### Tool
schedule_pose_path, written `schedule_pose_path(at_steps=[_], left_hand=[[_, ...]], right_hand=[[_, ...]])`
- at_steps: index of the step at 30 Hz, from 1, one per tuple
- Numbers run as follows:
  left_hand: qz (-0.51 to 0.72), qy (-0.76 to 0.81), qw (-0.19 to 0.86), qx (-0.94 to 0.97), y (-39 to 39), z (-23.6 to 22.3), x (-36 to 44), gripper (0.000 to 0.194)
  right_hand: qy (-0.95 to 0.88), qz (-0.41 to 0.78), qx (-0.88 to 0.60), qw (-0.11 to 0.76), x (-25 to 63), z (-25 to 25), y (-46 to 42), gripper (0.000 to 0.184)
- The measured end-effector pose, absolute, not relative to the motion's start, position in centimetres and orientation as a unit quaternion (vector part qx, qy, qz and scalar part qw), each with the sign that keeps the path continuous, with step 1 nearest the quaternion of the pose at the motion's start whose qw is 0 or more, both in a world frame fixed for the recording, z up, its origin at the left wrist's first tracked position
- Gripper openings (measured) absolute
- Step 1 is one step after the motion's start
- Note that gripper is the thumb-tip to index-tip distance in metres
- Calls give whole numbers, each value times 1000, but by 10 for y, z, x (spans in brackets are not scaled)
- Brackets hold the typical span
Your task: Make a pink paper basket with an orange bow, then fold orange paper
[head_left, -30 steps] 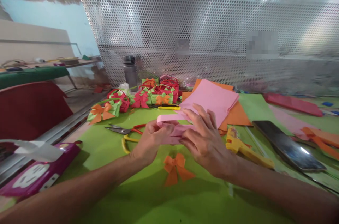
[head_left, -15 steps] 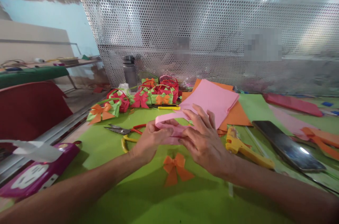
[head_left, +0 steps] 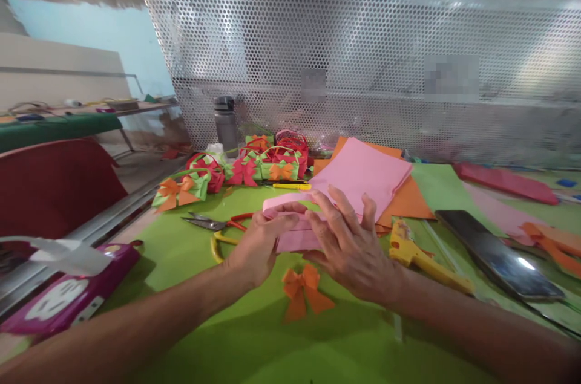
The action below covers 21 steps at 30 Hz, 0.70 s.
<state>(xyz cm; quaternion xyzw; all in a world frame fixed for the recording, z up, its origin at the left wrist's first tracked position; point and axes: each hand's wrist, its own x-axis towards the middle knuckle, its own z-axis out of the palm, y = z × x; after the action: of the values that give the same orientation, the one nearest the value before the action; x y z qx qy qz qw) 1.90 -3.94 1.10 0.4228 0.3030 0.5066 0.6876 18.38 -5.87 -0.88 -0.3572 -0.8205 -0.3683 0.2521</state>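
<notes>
A small pink paper basket (head_left: 295, 243) with a looped strip handle is held up above the green table surface. My left hand (head_left: 254, 248) grips its left end, thumb on the near face and fingers behind. At the other end, my right hand (head_left: 351, 245) has its thumb and index finger on the paper, with the other fingers raised and spread; they hide that end. Just below the hands lies an orange paper bow (head_left: 305, 291). Scissors (head_left: 218, 224) with red and yellow handles rest beside my left hand, and a yellow glue gun (head_left: 424, 260) lies right of my right hand.
Several small red and green paper baskets (head_left: 245, 169) with bows stand at the back, near a grey bottle (head_left: 226, 124). Pink sheets (head_left: 363, 172) lie over orange ones. A phone (head_left: 497, 254) is at the right, a purple power strip (head_left: 72, 290) at the left. Perforated metal panel (head_left: 354, 39) behind.
The pink basket has tilted, showing more of its near face. My right hand's fingers have spread and shifted along its right end. The view has moved slightly.
</notes>
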Motion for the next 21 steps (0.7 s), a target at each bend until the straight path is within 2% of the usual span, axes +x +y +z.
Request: schedule_pose_path(at_steps=[5,8,12,16,21], left_hand=[[499,287,691,437,-40,8,18,33],[486,263,684,476,-38,6,13,36],[469,205,620,595,-34,8,7,47],[469,172,557,663,-29,7,3,64],[479,187,488,705,-29,4,2,62]], right_hand=[[-811,-378,-369,253,184,-7,-59,33],[-816,-339,-387,265,186,-2,-56,33],[-823,-209,-421,318,191,4,-47,36],[-835,-67,-380,393,196,6,-36,41],[-842,52,-359,400,197,2,-32,49]])
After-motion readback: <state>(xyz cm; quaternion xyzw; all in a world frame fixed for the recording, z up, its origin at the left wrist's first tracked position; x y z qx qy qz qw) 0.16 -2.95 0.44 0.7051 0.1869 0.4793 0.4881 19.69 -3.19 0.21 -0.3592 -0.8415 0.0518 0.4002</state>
